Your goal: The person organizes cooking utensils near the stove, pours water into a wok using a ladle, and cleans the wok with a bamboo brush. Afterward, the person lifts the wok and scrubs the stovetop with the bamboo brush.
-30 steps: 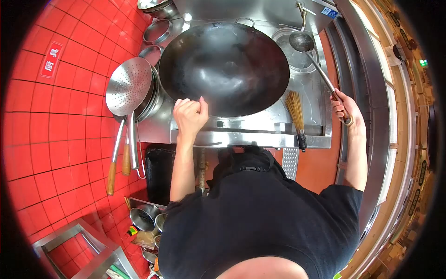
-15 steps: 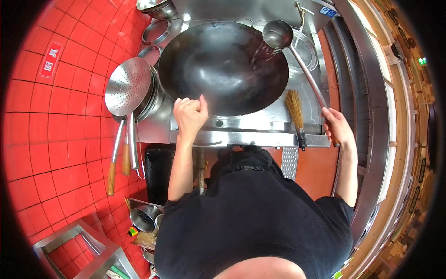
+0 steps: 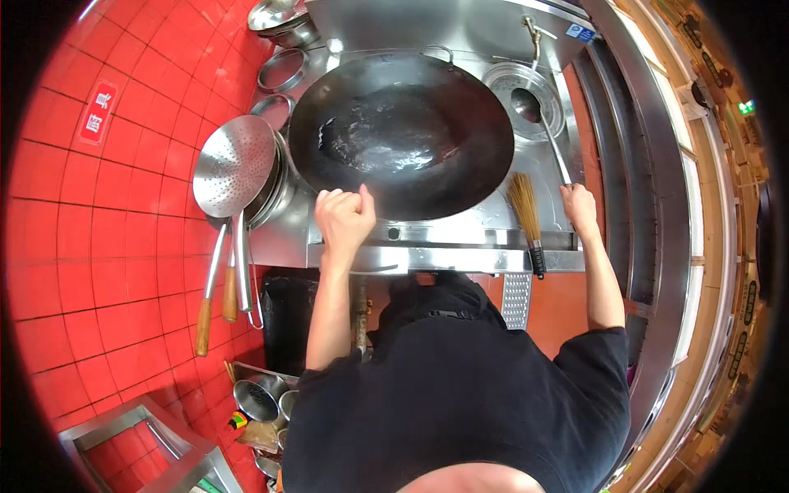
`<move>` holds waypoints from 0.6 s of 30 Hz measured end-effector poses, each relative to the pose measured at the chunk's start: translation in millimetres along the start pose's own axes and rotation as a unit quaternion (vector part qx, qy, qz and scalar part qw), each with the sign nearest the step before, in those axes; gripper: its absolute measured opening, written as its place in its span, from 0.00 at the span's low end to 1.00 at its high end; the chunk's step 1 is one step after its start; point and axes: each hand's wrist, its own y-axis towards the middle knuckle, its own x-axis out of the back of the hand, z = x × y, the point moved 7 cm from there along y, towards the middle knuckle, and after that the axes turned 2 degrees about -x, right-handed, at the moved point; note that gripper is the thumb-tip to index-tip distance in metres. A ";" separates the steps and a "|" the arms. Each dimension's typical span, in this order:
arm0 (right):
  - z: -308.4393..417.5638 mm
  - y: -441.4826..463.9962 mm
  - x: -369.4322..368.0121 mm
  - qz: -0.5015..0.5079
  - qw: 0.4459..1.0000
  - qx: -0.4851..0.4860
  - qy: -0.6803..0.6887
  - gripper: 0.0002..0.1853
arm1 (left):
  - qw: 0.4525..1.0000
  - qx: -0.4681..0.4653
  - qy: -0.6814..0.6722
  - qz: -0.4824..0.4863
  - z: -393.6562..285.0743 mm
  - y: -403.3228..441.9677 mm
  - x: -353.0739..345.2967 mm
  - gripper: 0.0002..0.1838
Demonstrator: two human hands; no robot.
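A big dark wok (image 3: pixel 329 185) sits on the steel stove, with water swirling and splashing in its middle. My left hand (image 3: pixel 345 218) is closed at the wok's near-left rim, thumb up; the part it grips is hidden under the fingers. With my right hand (image 3: pixel 580 209) I hold the handle end of a long ladle (image 3: pixel 555 149). Its dark bowl is down inside a round metal basin (image 3: pixel 555 123) right of the wok, beneath a tap (image 3: pixel 534 41). Between wok and right hand lies a bamboo wok brush (image 3: pixel 525 209) with a black handle.
At the left, a perforated skimmer (image 3: pixel 234 167) rests over stacked pans, their handles hanging past the stove edge (image 3: pixel 460 261). Round metal containers (image 3: pixel 282 70) stand behind them against the red tiled wall (image 3: pixel 123 214). A metal frame (image 3: pixel 140 427) stands at lower left.
My right hand has lowered the ladle from above the wok's right rim, where it was pouring water, into the basin. Water now swirls in the wok. My left hand stays at the rim.
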 end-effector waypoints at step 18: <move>7.7 5.1 5.3 0.362 0.577 -0.309 0.663 0.18 | 0.999 0.015 0.018 0.029 0.9 -2.4 -1.5 0.23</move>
